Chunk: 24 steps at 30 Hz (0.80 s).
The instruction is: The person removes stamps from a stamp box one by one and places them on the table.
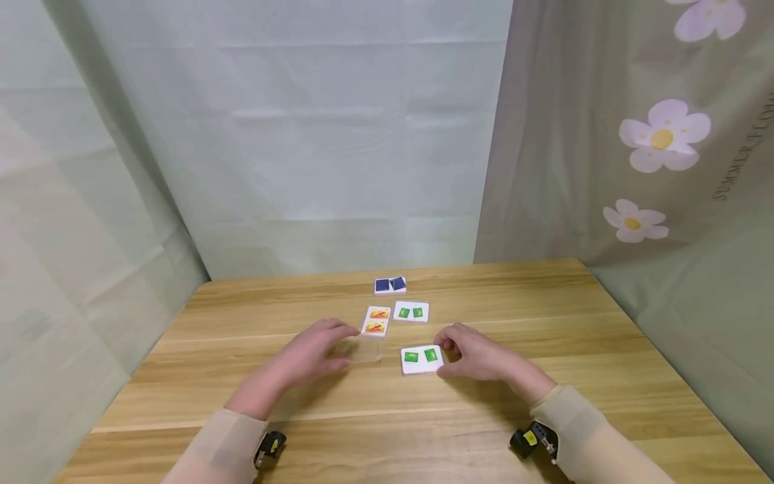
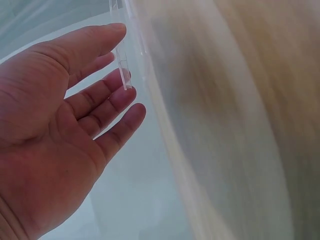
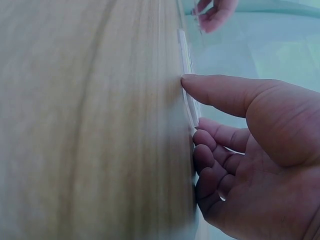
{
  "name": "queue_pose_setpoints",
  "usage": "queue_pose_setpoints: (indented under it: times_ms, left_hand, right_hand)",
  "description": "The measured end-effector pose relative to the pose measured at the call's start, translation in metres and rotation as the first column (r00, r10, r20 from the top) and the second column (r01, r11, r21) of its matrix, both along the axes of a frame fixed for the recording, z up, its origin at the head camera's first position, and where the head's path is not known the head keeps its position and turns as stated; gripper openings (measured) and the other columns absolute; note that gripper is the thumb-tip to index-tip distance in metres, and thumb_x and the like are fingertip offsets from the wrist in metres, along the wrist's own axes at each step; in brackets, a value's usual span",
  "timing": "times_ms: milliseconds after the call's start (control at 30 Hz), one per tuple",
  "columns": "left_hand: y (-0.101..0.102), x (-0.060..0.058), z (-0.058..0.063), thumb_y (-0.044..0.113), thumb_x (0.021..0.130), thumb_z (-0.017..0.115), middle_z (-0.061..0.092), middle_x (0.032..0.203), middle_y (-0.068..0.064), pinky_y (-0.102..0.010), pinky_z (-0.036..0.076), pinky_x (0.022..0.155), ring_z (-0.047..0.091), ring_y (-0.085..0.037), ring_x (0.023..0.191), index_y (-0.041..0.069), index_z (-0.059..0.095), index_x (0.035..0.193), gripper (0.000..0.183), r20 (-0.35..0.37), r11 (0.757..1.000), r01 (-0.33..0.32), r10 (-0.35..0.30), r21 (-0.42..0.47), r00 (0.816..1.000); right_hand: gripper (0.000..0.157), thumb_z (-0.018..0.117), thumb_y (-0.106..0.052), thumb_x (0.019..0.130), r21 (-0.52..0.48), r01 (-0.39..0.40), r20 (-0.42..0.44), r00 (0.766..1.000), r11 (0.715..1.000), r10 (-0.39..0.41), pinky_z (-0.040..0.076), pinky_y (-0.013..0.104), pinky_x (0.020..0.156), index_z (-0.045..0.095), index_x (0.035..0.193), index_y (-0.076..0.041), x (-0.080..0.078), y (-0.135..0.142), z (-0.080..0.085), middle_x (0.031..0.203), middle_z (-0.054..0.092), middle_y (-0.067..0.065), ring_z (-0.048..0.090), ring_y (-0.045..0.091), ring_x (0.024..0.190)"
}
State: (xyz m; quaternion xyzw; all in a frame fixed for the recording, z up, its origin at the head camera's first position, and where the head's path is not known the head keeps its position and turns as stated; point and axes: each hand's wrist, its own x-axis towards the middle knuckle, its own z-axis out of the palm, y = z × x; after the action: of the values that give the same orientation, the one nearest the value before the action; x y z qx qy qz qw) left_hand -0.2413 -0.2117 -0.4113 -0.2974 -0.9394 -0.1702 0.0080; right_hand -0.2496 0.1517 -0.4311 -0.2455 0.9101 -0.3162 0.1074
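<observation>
My left hand (image 1: pixel 313 351) pinches a clear plastic lid (image 1: pixel 366 350) by its edge, thumb on one side and fingers on the other. In the left wrist view the thin lid (image 2: pixel 122 60) stands edge-on between them, off the table. To the right, my right hand (image 1: pixel 476 351) grips the right end of a flat card case (image 1: pixel 422 368) with two green pictures on white cards. This case (image 3: pixel 188 62) lies at the tabletop, thumb at its near edge and index finger at the far one, as the right wrist view shows.
Behind the hands lie a case with orange pictures (image 1: pixel 376 321), another with green pictures (image 1: pixel 411 311) and, farthest back, one with dark blue pictures (image 1: pixel 390 286). The wooden table (image 1: pixel 254 316) meets hanging curtains (image 1: pixel 338 168) at its back and sides.
</observation>
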Motion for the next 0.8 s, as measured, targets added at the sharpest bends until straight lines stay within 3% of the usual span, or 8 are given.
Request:
queue_pose_setpoints:
  times_ms: [800]
  left_hand:
    - [-0.013,0.0,-0.008,0.013,0.095,0.088,0.069,0.139,-0.017,-0.059,0.051,0.112,0.065,-0.04,0.13,0.001,0.068,0.143,0.053,0.026,1.0,0.011,-0.01,-0.021,1.0]
  right_hand:
    - [0.041,0.093,-0.021,0.091,-0.003,0.007,0.008,1.0,1.0,-0.007,0.046,0.039,0.088,0.068,0.121,-0.011,0.001,0.0,0.0,0.108,0.057,0.001,0.052,0.02,0.101]
